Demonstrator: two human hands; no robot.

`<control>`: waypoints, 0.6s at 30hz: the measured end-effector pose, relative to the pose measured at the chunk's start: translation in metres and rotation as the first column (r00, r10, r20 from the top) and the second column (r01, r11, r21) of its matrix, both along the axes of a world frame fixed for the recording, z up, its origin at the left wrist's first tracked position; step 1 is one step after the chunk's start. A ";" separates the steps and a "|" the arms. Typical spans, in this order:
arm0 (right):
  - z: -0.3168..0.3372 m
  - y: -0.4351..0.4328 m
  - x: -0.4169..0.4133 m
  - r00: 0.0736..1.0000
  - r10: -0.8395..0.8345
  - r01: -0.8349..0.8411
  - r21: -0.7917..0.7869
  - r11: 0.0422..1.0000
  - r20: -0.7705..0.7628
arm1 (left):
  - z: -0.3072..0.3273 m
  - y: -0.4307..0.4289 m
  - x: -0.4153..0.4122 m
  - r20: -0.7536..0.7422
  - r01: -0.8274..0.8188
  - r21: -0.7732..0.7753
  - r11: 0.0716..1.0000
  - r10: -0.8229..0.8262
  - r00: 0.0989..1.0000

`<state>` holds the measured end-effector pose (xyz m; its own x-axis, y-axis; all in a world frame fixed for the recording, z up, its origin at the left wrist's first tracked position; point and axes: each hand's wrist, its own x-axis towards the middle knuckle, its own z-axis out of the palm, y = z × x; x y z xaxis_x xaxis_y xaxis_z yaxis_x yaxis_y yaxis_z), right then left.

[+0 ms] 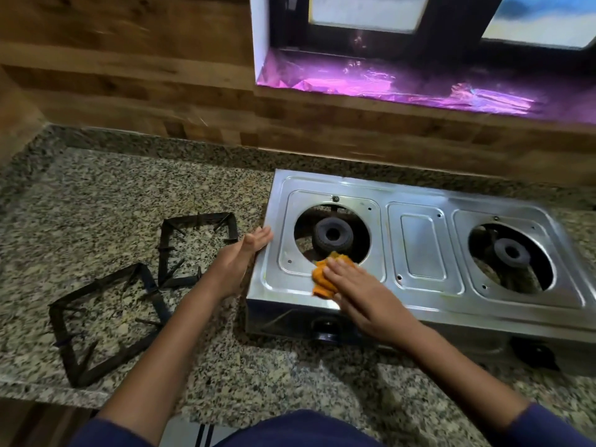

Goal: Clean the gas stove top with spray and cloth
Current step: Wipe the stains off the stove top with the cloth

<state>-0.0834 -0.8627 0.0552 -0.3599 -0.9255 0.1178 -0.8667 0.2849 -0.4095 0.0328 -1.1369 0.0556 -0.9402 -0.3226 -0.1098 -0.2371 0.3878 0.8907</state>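
Note:
A steel two-burner gas stove [419, 246] sits on the granite counter, its pan supports taken off. An orange cloth [325, 275] lies on the stove top at the front edge of the left burner opening [332, 235]. My right hand [361, 295] presses flat on the cloth with straight fingers. With its fingers straight, my left hand [242, 256] rests against the stove's left edge. No spray bottle is in view.
Two black pan supports [198, 250] [106, 321] lie on the granite counter [96, 201] left of the stove. The right burner [511, 254] is uncovered. Black knobs [325, 330] sit on the stove's front. A wooden wall and a window sill [403, 85] stand behind.

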 end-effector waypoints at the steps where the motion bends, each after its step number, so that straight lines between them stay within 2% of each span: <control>1: -0.001 -0.015 0.010 0.999 0.028 -0.027 0.015 1.000 -0.021 | 0.004 -0.002 -0.002 0.003 0.006 0.009 1.000 -0.006 1.000; 7: -0.008 -0.139 0.059 0.963 0.226 -0.218 0.068 0.974 -0.145 | 0.024 -0.037 -0.015 0.160 0.054 0.148 0.987 -0.078 0.984; 9: -0.011 -0.145 0.062 0.944 0.269 -0.261 0.068 0.963 -0.190 | 0.031 -0.038 -0.020 0.202 0.088 0.125 0.988 -0.113 0.973; 11: -0.013 -0.131 0.059 0.939 0.308 -0.308 0.021 0.951 -0.154 | 0.037 -0.035 -0.021 0.216 0.102 0.068 0.992 -0.114 0.970; 13: -0.011 -0.101 0.054 0.945 0.322 -0.325 -0.069 0.943 -0.049 | 0.041 -0.029 -0.020 0.221 0.094 0.006 0.996 -0.093 0.971; 15: -0.007 -0.059 0.049 0.968 0.245 -0.234 -0.143 0.962 0.064 | 0.042 -0.021 -0.018 0.193 0.080 -0.025 0.996 -0.074 0.978; 18: -0.002 0.018 0.031 0.990 0.005 0.019 -0.169 0.985 0.139 | 0.042 -0.012 -0.012 0.157 0.050 -0.049 0.998 -0.042 0.987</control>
<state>-0.0523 -0.8447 0.0529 -0.3898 -0.8938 0.2217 -0.7965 0.2064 -0.5683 0.0212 -1.1488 0.0977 -0.9267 -0.2888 -0.2404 -0.3524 0.4465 0.8225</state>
